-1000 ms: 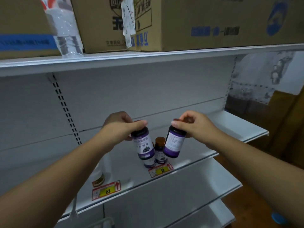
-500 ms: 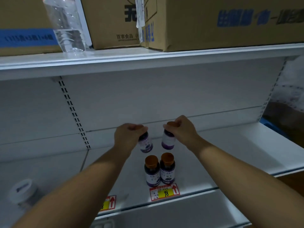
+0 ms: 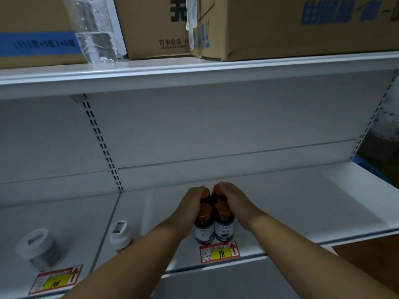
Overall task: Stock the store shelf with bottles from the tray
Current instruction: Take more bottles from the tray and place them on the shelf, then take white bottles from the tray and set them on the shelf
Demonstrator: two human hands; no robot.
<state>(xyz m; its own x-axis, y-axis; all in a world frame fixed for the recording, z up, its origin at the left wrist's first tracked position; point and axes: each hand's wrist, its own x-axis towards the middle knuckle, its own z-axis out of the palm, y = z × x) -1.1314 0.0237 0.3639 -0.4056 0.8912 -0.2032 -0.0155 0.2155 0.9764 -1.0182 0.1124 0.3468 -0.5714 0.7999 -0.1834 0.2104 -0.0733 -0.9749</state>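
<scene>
On the white shelf [image 3: 302,203], the left hand [image 3: 190,203] grips the cap of the rear-left bottle [image 3: 205,194]; the right hand [image 3: 232,198] grips the rear-right bottle [image 3: 217,190]. Both stand touching behind two front bottles [image 3: 212,225], above a price tag [image 3: 219,252].

White store shelf [image 3: 302,212] with bottles and jars

Four orange-capped bottles [image 3: 213,223] stand clustered near its front edge above a price tag [image 3: 219,252]; two white-lidded jars [image 3: 119,234] stand further left.
</scene>
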